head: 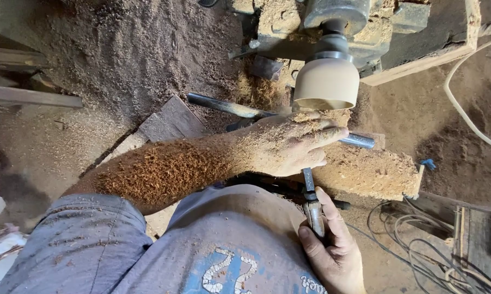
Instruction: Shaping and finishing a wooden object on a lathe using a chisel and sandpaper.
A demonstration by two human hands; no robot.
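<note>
A pale wooden bowl blank point(326, 83) is mounted on a lathe spindle point(332, 32) at the top centre, its open mouth facing me. My left hand point(289, 144), coated in sawdust like the forearm, lies over the metal tool rest bar point(357, 140) just below the bowl and presses on the steel shaft of a turning chisel point(308, 179). My right hand point(332, 247) grips the chisel's handle point(314, 215) near my waist. The chisel's tip is hidden under my left hand.
A second long metal tool point(226, 106) lies left of the bowl. A sawdust-covered wooden block point(373, 171) sits under the rest. Wood shavings cover the floor. Black cables point(414, 239) coil at lower right; a white cord point(463, 103) runs at right. Planks point(28, 95) lie far left.
</note>
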